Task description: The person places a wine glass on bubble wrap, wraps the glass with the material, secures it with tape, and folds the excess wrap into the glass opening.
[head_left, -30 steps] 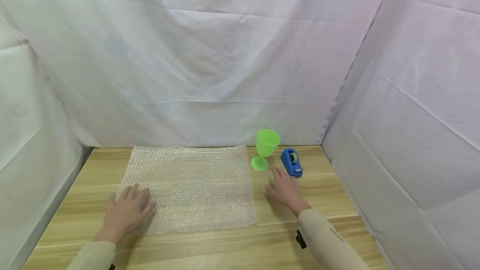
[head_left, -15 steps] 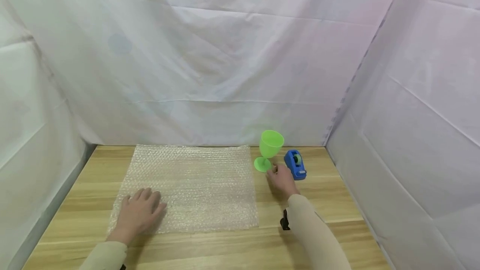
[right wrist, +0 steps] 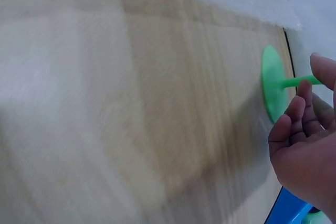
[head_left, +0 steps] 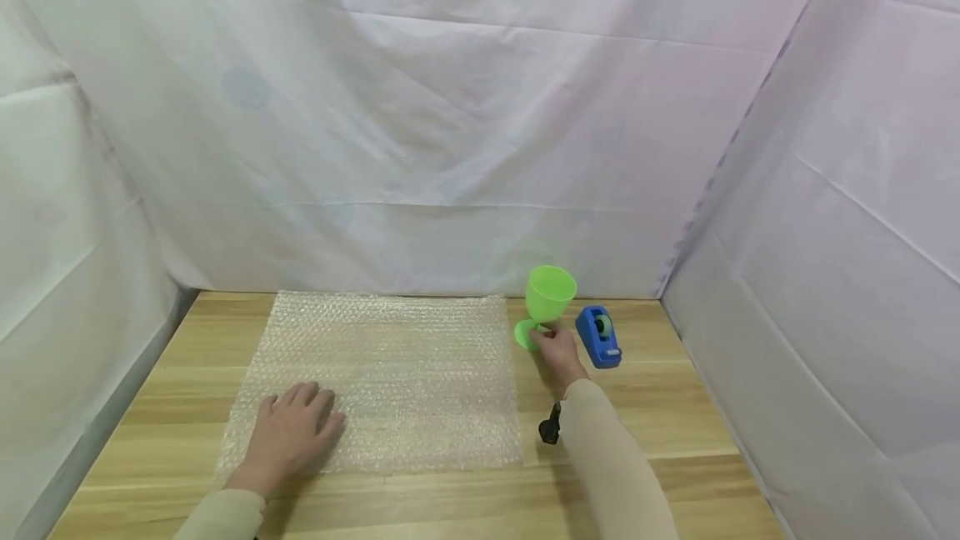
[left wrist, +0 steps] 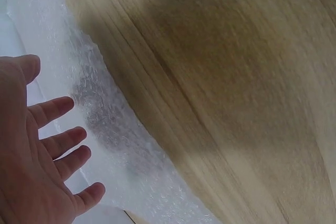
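Observation:
A bright green plastic goblet (head_left: 550, 294) stands upright at the back right of the table. My right hand (head_left: 558, 354) grips its stem with curled fingers, thumb on the other side; the right wrist view shows the stem and round foot (right wrist: 273, 83) beside these fingers, the cup being out of that view. To the left lies a flat sheet of clear bubble wrap (head_left: 405, 382). My left hand (head_left: 288, 432) is over its front left part, fingers spread and holding nothing. In the left wrist view the palm and fingertips show above the bubble wrap (left wrist: 113, 129), which bears their shadow.
Just right of the goblet sits a blue tape dispenser (head_left: 599, 338) with a roll of tape. White cloth (head_left: 420, 148) walls off the back and both sides of the wooden table (head_left: 420, 507).
My right hand has moved left and away from beside the tape dispenser and taken hold of the goblet's stem. My left hand has slid slightly right over the bubble wrap. The head view has shifted a little.

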The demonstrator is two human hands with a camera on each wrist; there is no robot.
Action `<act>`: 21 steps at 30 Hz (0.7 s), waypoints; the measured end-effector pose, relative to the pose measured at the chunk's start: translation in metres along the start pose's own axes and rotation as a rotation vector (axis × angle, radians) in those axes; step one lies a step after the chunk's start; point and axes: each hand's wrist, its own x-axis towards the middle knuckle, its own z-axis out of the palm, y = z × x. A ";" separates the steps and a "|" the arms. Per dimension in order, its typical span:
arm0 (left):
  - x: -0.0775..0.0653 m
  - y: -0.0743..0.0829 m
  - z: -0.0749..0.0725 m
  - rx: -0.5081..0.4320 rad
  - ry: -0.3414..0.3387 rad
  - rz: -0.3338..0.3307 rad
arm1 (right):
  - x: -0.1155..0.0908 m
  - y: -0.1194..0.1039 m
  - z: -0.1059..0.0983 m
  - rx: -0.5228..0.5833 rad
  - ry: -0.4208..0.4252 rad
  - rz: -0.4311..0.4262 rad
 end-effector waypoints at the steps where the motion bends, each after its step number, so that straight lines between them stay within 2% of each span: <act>1: 0.000 0.000 0.000 -0.002 0.004 -0.001 | 0.001 -0.001 0.001 0.005 0.000 -0.001; 9: -0.001 -0.003 0.000 -0.019 0.011 -0.006 | 0.003 -0.012 0.008 0.122 0.002 0.015; 15: -0.001 -0.013 -0.005 -0.051 -0.002 -0.028 | -0.002 -0.013 0.011 0.113 0.025 -0.023; 21: 0.001 -0.030 -0.015 -0.043 -0.014 -0.043 | -0.006 -0.018 0.007 0.123 0.032 -0.060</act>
